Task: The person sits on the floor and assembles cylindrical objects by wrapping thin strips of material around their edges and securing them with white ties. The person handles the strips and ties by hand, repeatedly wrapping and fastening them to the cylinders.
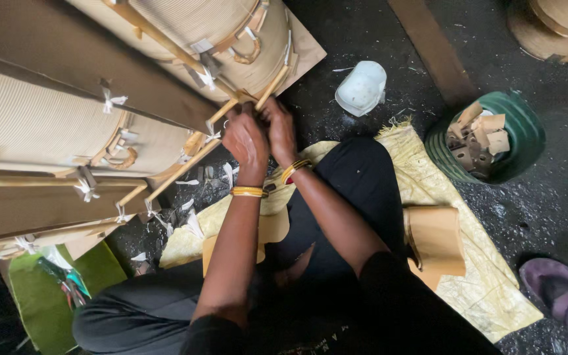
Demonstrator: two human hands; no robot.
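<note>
Two large paper-wrapped coils lie side by side, the upper coil (198, 29) and the lower coil (34, 125), with tan strips running along them and white ties. My left hand (246, 141) and my right hand (281, 129) are pressed together at the near end of the upper coil. Both close around the end of a tan strip (221, 113) where it meets another strip (272, 85). The fingertips are hidden behind the knuckles. Gold bangles sit on both wrists. I sit on a yellow woven mat (488, 289) on the dark floor.
A green bucket (527, 131) holding cardboard pieces stands at the right. A white cap-like container (361, 87) lies on the floor beyond my hands. A stack of tan paper pieces (436, 240) rests on the mat. A purple sandal (560, 289), a green bag (41, 296), a plank (432, 46).
</note>
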